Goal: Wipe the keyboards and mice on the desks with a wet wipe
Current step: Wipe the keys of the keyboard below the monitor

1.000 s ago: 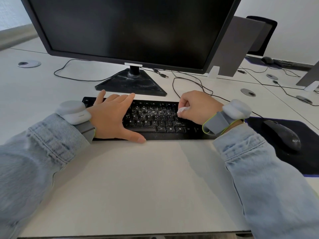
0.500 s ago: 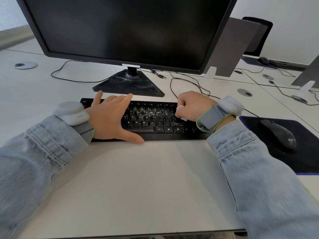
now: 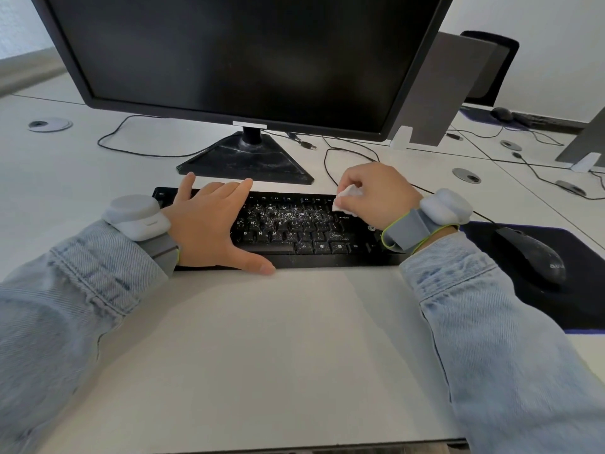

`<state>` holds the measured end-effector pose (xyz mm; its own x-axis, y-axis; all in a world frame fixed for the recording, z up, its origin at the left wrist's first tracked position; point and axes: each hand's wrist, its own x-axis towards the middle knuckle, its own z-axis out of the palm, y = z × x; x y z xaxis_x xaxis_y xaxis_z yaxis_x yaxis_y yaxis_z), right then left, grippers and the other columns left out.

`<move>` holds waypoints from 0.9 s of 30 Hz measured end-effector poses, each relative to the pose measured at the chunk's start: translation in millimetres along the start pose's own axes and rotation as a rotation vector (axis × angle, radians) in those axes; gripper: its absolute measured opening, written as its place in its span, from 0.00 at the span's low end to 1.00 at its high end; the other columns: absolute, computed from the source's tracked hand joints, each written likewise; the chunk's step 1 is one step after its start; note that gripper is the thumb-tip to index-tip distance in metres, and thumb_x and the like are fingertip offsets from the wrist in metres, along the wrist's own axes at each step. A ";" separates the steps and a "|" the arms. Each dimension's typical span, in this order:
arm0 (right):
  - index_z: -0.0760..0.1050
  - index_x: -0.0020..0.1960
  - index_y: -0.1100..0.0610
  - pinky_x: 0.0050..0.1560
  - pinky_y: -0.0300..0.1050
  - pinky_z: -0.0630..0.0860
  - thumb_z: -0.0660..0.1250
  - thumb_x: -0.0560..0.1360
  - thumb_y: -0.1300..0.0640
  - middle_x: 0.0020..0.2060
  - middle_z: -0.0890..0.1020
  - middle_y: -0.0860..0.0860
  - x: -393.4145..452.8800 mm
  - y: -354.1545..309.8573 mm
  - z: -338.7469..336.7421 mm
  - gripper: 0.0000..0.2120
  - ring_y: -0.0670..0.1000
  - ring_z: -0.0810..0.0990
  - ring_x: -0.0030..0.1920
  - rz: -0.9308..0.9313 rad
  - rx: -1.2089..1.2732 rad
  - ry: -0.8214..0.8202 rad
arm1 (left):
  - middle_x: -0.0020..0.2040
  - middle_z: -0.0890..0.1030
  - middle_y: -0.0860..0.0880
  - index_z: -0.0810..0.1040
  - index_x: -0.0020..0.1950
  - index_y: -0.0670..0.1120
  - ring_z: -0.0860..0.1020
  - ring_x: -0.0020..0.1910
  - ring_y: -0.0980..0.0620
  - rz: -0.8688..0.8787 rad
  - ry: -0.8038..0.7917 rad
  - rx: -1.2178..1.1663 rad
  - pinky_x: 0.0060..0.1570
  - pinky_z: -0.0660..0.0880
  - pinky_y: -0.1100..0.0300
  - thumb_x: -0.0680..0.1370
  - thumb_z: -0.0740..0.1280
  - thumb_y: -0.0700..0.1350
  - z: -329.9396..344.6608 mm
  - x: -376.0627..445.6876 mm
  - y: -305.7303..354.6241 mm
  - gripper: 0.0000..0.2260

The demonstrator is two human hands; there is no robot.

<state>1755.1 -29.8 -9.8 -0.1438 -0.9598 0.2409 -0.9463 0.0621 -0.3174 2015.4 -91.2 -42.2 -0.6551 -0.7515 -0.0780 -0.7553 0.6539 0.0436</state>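
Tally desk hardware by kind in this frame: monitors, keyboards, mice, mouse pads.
Monitors: 3, the front one, one seen from behind, one cut off at the right edge
Keyboards: 2, near, far
Mice: 2, near, far
Mouse pads: 2, near, far
Total: 9

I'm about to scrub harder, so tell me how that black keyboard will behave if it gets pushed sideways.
The keyboard looks thin, flat and probably light, so it would likely slide on the smooth desk rather than tip. The left hand lying flat across its left end probably steadies it. It seems rigid, unlike the crumpled wipe in the right hand.
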 end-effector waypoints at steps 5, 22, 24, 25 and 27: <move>0.82 0.45 0.53 0.34 0.30 0.63 0.67 0.73 0.56 0.40 0.77 0.44 2.3 -6.0 2.1 0.05 0.45 0.74 0.42 -0.055 0.001 0.043 | 0.81 0.54 0.53 0.38 0.82 0.47 0.51 0.80 0.51 0.003 0.005 -0.004 0.76 0.36 0.37 0.52 0.49 0.86 0.5 -1.0 -0.3 0.68; 0.82 0.43 0.54 0.35 0.32 0.67 0.66 0.74 0.58 0.39 0.78 0.46 9.1 -4.3 2.0 0.06 0.48 0.77 0.43 -0.049 -0.099 0.021 | 0.82 0.53 0.53 0.37 0.82 0.48 0.50 0.81 0.51 0.007 0.009 -0.004 0.76 0.36 0.38 0.52 0.49 0.87 1.7 0.0 -0.9 0.68; 0.81 0.43 0.53 0.38 0.33 0.69 0.67 0.73 0.56 0.38 0.78 0.43 6.7 -14.1 7.6 0.04 0.46 0.76 0.42 -0.114 0.003 0.043 | 0.82 0.53 0.53 0.37 0.82 0.48 0.49 0.81 0.51 0.007 0.007 -0.008 0.76 0.35 0.38 0.52 0.49 0.87 1.9 0.2 -0.9 0.68; 0.81 0.44 0.52 0.38 0.31 0.68 0.68 0.73 0.56 0.39 0.78 0.43 5.4 -20.0 11.0 0.04 0.44 0.76 0.42 -0.155 0.021 0.019 | 0.82 0.53 0.53 0.37 0.82 0.47 0.49 0.81 0.50 0.008 0.007 -0.008 0.76 0.35 0.38 0.52 0.49 0.87 1.8 0.3 -0.7 0.68; 0.81 0.45 0.53 0.37 0.27 0.63 0.67 0.75 0.55 0.41 0.78 0.44 4.5 -25.0 15.2 0.04 0.44 0.74 0.43 -0.197 -0.020 -0.049 | 0.82 0.53 0.53 0.37 0.82 0.47 0.49 0.81 0.50 0.007 0.007 -0.010 0.76 0.35 0.37 0.52 0.49 0.87 1.5 0.4 -1.1 0.68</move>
<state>1782.5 -39.8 -14.7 0.0586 -0.9661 0.2515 -0.9604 -0.1233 -0.2498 2016.1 -92.1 -43.8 -0.6605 -0.7475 -0.0707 -0.7508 0.6584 0.0539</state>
